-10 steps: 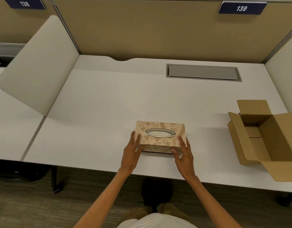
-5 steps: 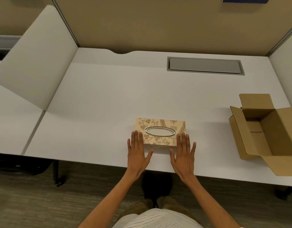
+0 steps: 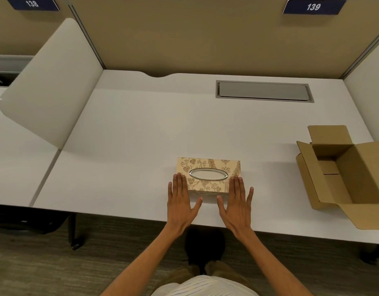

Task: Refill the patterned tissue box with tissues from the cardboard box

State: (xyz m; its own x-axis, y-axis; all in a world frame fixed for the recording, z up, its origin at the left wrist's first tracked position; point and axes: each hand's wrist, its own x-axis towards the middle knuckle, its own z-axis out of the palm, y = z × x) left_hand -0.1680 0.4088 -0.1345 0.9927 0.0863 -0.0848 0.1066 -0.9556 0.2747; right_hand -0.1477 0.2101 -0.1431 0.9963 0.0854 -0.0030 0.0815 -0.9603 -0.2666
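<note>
Released from the earlier side grip: left hand (image 3: 180, 201) and right hand (image 3: 237, 201) now flat, fingers spread, at the tissue box (image 3: 208, 175), 6 o'clock on the surface (image 3: 130, 135). Cardboard box (image 3: 342, 171) open at 3 o'clock, apparently empty; refill likely finished.

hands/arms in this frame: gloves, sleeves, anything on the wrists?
No gloves: left hand and right hand are bare. Both forearms are bare too, no sleeve in view. No watch, rings or bands visible. A white ribbed top shows at the bottom edge.
</note>
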